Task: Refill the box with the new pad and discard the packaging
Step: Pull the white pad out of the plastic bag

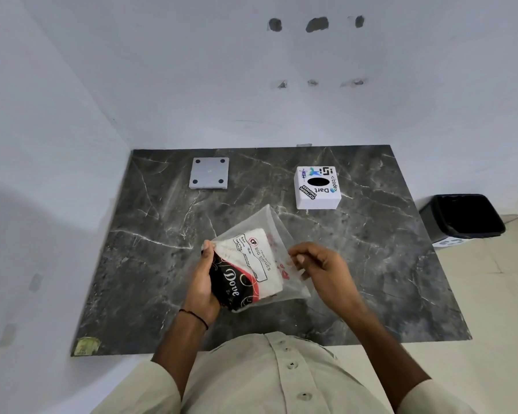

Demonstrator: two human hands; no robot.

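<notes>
While raised, the tissue pack (245,270) sits between both hands' fingers (296,258).

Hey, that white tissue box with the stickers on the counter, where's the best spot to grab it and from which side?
Probably by its two plain side walls, coming down from above. The tissue box is a squat cube standing flat on the dark marble counter with bare space around it. The oval hole on top gives little to hold. The right hand is nearer but now pinches the plastic packet.

left hand (202,282) gripping, right hand (320,264) seemingly pinching
</notes>
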